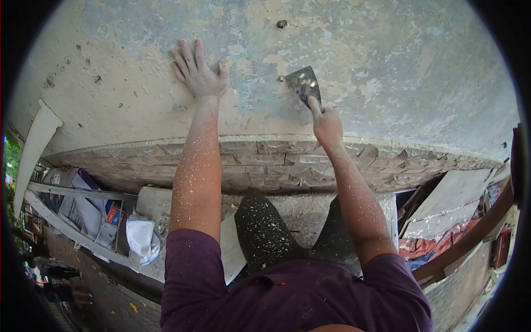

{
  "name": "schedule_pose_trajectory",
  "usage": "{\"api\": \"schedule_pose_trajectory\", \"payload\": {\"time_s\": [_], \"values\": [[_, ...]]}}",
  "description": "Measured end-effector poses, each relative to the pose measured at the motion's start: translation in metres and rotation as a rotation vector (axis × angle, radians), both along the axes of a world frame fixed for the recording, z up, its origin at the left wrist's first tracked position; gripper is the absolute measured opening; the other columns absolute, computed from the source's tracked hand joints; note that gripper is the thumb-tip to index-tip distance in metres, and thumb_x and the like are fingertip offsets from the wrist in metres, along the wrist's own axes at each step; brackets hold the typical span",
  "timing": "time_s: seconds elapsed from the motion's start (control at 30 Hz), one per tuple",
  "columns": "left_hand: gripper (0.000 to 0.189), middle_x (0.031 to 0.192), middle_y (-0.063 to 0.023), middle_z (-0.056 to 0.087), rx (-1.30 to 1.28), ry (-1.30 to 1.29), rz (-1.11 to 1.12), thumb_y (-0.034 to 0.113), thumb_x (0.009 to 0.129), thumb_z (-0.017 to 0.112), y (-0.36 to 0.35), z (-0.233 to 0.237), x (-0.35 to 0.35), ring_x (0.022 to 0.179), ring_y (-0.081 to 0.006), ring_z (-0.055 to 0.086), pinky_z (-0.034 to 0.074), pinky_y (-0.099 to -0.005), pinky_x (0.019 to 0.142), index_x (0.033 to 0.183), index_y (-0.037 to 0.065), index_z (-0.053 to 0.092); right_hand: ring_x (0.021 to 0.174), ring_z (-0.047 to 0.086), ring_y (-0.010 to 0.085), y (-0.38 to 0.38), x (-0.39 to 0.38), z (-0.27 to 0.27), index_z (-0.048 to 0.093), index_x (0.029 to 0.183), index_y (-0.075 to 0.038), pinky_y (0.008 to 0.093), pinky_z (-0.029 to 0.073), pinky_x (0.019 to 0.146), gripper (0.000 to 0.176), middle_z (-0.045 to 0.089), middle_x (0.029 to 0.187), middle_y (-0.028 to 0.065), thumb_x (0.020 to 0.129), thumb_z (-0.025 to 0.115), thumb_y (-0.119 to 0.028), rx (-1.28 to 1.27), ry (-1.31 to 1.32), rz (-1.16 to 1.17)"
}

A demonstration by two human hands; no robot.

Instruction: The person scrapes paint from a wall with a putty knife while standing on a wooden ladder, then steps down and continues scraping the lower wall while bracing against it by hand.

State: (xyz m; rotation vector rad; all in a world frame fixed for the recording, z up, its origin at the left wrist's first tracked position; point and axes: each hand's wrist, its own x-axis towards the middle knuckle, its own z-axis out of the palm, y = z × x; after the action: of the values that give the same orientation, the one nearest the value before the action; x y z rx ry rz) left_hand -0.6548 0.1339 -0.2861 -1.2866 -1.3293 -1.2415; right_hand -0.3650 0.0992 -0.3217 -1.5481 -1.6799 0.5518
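Note:
My left hand (204, 76) lies flat against the wall (249, 113), its fingers spread and dusted with pale powder. To its right, my right hand (327, 123) grips a scraper (305, 84) with a broad, dark metal blade. The handle is hidden inside my fist, and my forefinger or thumb stretches along the base of the blade. The blade overlaps the wall in this view, its edge close to a small round knob (281, 78). Worn, flaking paint in cream, grey and pale green covers the wall. White flakes cling to both forearms.
Below the painted part runs a stone-clad band (271, 166) with a ledge on top. A white plastic bag (141, 239) lies at the left beside a wooden frame (77, 229). Red cloth (437, 243) and boards (451, 202) are at the right, near a curved brown bar (470, 238).

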Motion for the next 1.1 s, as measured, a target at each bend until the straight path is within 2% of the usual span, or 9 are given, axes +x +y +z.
{"api": "schedule_pose_trajectory", "payload": {"time_s": [0.17,0.37,0.4,0.53,0.6,0.7,0.87,0.93,1.1], "values": [[0.071,0.153,-0.0170,0.017,0.034,-0.016,-0.047,0.060,0.089,0.029,0.005,-0.004,0.003,0.141,-0.0422,0.009,0.008,-0.0591,0.110,0.143,0.014,0.033,0.077,0.066,0.0360,0.005,-0.010,0.075,0.069,0.087,0.003,0.0436,0.049,0.070,0.077,0.065,0.077,0.0253,0.086,0.042,-0.068,0.064,-0.344,-0.047],[0.078,0.151,-0.0215,0.020,0.054,0.022,-0.031,0.065,0.089,0.028,0.006,0.002,-0.002,0.139,-0.0461,0.012,0.010,-0.0608,0.108,0.142,0.008,0.034,0.059,0.063,0.0202,-0.003,0.016,0.090,0.070,0.084,-0.002,0.0334,0.048,0.052,0.081,0.064,0.065,0.0158,0.082,0.039,-0.076,-0.066,-0.540,0.064],[0.075,0.152,-0.0193,0.019,0.064,0.017,-0.046,0.063,0.089,0.029,0.007,0.005,-0.002,0.140,-0.0445,0.011,0.009,-0.0602,0.108,0.143,0.011,0.033,0.060,0.064,0.0248,0.000,0.000,0.091,0.071,0.083,-0.004,0.0367,0.050,0.055,0.078,0.063,0.062,0.0146,0.083,0.039,-0.075,-0.049,-0.595,0.075],[0.072,0.153,-0.0171,0.019,0.085,0.025,-0.047,0.061,0.089,0.029,0.008,-0.004,-0.002,0.140,-0.0430,0.011,0.008,-0.0598,0.108,0.144,0.014,0.031,0.066,0.065,0.0340,0.007,-0.002,0.069,0.072,0.082,-0.006,0.0423,0.050,0.061,0.071,0.064,0.066,0.0165,0.085,0.041,-0.070,-0.036,-0.499,0.127],[0.073,0.153,-0.0170,0.018,0.088,0.030,-0.051,0.061,0.089,0.029,0.011,-0.003,-0.005,0.140,-0.0432,0.010,0.008,-0.0601,0.108,0.145,0.014,0.031,0.050,0.060,0.0203,0.006,0.043,0.024,0.068,0.073,-0.006,0.0325,0.048,0.048,0.077,0.059,0.054,0.0061,0.086,0.033,-0.073,0.006,-0.555,0.058],[0.074,0.153,-0.0171,0.018,0.065,0.006,-0.058,0.061,0.088,0.030,0.006,-0.006,-0.003,0.140,-0.0437,0.010,0.008,-0.0606,0.108,0.145,0.014,0.030,0.052,0.062,0.0239,0.006,0.122,-0.065,0.069,0.079,-0.005,0.0346,0.048,0.048,0.077,0.063,0.059,0.0086,0.083,0.036,-0.075,-0.046,-0.710,-0.128],[0.075,0.153,-0.0181,0.017,0.051,0.025,-0.075,0.063,0.089,0.028,0.008,-0.006,-0.002,0.140,-0.0439,0.009,0.007,-0.0612,0.107,0.145,0.014,0.030,0.064,0.066,0.0286,0.001,0.065,-0.060,0.069,0.083,-0.004,0.0384,0.051,0.057,0.075,0.067,0.071,0.0145,0.083,0.040,-0.073,-0.399,-0.725,-0.029],[0.075,0.153,-0.0194,0.017,0.080,0.041,-0.065,0.064,0.089,0.027,0.009,-0.005,-0.003,0.140,-0.0441,0.009,0.007,-0.0615,0.107,0.145,0.013,0.030,0.062,0.065,0.0218,0.016,0.049,-0.087,0.068,0.082,-0.007,0.0360,0.050,0.054,0.077,0.065,0.065,0.0096,0.082,0.034,-0.076,-0.078,-0.928,0.073],[0.077,0.152,-0.0211,0.018,0.072,0.029,-0.071,0.065,0.089,0.026,0.008,-0.006,-0.001,0.140,-0.0452,0.009,0.006,-0.0618,0.107,0.145,0.011,0.029,0.063,0.066,0.0216,-0.002,0.137,-0.089,0.068,0.084,-0.009,0.0365,0.050,0.056,0.074,0.064,0.065,0.0086,0.083,0.034,-0.075,-0.398,-0.804,-0.107]]}}
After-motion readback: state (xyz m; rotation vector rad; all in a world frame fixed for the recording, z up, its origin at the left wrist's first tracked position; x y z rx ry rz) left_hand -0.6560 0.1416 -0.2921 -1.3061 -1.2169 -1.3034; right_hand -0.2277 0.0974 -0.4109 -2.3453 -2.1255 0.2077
